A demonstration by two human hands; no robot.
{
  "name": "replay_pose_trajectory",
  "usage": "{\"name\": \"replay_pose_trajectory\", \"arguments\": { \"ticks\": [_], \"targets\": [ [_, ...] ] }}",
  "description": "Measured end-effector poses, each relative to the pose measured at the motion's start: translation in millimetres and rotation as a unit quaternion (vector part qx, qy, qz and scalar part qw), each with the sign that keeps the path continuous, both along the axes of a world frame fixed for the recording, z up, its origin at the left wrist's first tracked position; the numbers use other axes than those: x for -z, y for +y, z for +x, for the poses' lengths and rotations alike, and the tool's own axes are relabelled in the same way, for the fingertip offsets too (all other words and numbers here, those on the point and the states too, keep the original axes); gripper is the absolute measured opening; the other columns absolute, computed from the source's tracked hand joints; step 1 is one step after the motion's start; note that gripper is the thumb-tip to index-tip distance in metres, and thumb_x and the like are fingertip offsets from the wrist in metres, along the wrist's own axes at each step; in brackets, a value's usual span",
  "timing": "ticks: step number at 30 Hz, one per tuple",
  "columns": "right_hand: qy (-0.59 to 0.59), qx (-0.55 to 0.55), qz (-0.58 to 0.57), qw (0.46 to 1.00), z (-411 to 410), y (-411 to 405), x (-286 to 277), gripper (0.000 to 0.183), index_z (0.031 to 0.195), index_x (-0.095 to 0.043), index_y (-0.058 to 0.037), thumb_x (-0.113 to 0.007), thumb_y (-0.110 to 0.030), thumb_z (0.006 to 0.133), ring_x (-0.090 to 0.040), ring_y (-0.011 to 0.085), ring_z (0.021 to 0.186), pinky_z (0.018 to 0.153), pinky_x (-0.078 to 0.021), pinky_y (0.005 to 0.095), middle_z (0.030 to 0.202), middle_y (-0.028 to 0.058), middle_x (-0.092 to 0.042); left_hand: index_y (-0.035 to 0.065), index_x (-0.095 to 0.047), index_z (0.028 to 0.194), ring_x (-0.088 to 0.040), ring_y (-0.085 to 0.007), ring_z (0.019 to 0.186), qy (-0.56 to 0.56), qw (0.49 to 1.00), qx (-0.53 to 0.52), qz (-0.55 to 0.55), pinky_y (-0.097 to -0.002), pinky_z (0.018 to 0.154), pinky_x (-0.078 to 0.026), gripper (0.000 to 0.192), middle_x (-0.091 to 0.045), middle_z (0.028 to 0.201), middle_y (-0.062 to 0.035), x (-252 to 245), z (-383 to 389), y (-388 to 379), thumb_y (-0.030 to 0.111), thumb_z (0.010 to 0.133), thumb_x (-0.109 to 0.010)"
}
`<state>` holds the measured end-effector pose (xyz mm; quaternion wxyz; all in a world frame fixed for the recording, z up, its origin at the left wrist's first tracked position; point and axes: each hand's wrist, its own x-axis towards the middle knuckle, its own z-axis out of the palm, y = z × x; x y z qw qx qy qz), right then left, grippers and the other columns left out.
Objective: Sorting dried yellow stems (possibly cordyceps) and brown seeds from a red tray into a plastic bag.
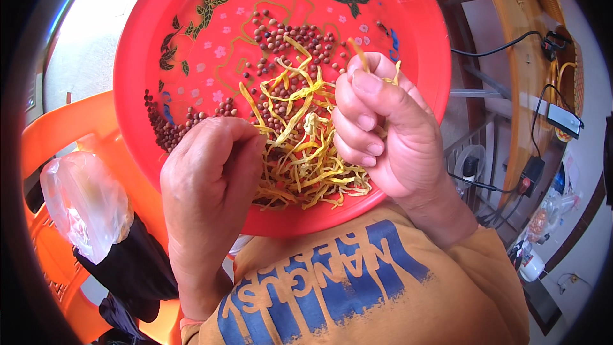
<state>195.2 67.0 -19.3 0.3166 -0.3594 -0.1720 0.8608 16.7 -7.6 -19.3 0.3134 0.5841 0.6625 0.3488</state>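
A round red plastic tray (407, 19) with printed flowers and leaves lies before me. Small round brown beads or seeds (297, 33) are scattered over its middle and banked along its left side. Nearer to me is a tangled heap of thin, dried-looking yellow strips (311, 167). My right hand (392, 115) is raised over the heap's right side, its thumb and forefinger pinching a yellow strip (359, 52). Beside the heap's left edge my left hand (210, 167) is curled with thumb and forefinger together. Whether it holds anything is hidden.
An orange plastic chair (72, 110) at the left bears a clear plastic bag (88, 201) and dark cloth (129, 263). To the right, a wooden table (519, 72) carries black cables (498, 45) and a power adapter (531, 172).
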Motion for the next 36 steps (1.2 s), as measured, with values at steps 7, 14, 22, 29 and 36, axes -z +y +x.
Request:
{"name": "replay_pose_trajectory", "arguments": {
  "ticks": [7,14,22,29,36],
  "targets": [
    [-0.046,-0.023,0.03,0.998,-5,-9,7,0.011,0.089,-0.046,-0.0116,-0.051,-0.02,0.093,-0.029,0.0039,0.043,0.037,-0.0249,0.0181,0.059,-0.0037,-0.033,0.0007,-0.059,0.089,-0.059,-0.0287,0.077,0.05,0.997,0.0,0.061,-0.0323,0.065,-0.047,0.016,-0.058,0.083,-0.0129,-2,5,2,-0.003,0.074,-0.061],
    [-0.07,-0.071,0.007,0.995,-4,-21,13,0.014,0.09,-0.044,-0.0121,-0.051,-0.024,0.093,-0.03,0.0037,0.043,0.037,-0.0252,0.0182,0.059,-0.0047,-0.034,0.0062,-0.059,0.106,-0.052,-0.0281,0.104,0.212,0.967,0.109,0.091,-0.0396,0.089,-0.038,0.029,-0.057,0.113,-0.0095,2,7,2,0.003,0.077,-0.058],
    [-0.065,-0.099,0.027,0.993,3,-25,20,0.015,0.091,-0.044,-0.0124,-0.052,-0.025,0.093,-0.031,0.0025,0.044,0.037,-0.0263,0.0171,0.06,-0.0046,-0.036,0.001,-0.06,0.098,-0.056,-0.0325,0.089,0.182,0.978,0.092,0.05,-0.0384,0.078,-0.045,0.02,-0.058,0.093,-0.0147,5,7,3,0.002,0.078,-0.058],
    [-0.059,-0.109,0.027,0.992,4,-26,21,0.015,0.09,-0.044,-0.0119,-0.052,-0.024,0.092,-0.029,0.0022,0.042,0.036,-0.0255,0.017,0.059,-0.0051,-0.035,0.0028,-0.061,0.088,-0.056,-0.0313,0.081,0.219,0.97,0.096,0.029,-0.0386,0.072,-0.045,0.015,-0.056,0.081,-0.0124,3,6,0,0.003,0.073,-0.063],
    [-0.056,-0.127,0.024,0.99,6,-28,23,0.014,0.091,-0.044,-0.012,-0.053,-0.023,0.092,-0.029,0.002,0.042,0.035,-0.0252,0.0173,0.059,-0.0052,-0.035,0.0031,-0.06,0.082,-0.055,-0.0312,0.078,0.198,0.974,0.108,0.024,-0.0393,0.071,-0.045,0.011,-0.054,0.077,-0.0119,2,8,-3,0.003,0.072,-0.063]
  ]
}}
